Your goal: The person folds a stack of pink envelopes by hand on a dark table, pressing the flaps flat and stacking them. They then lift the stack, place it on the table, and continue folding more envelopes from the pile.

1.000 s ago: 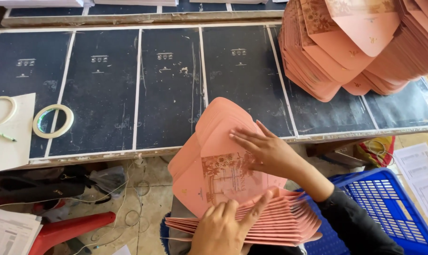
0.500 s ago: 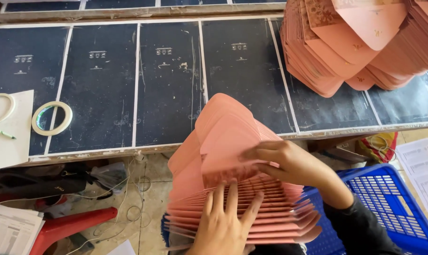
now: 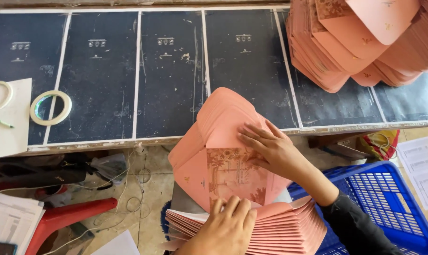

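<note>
While the left hand (image 3: 228, 226) is pressing flat on the fanned pink envelopes (image 3: 270, 229), the right hand (image 3: 270, 148) is lying open-fingered on the top envelope (image 3: 223, 137); neither is gripping.

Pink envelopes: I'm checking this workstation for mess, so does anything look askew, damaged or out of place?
Nothing looks damaged. The fanned pink envelopes under the left hand are evenly staggered; the right hand presses an open envelope. The far stack leans in a loose fan. Loose cords trail on the floor.
</note>
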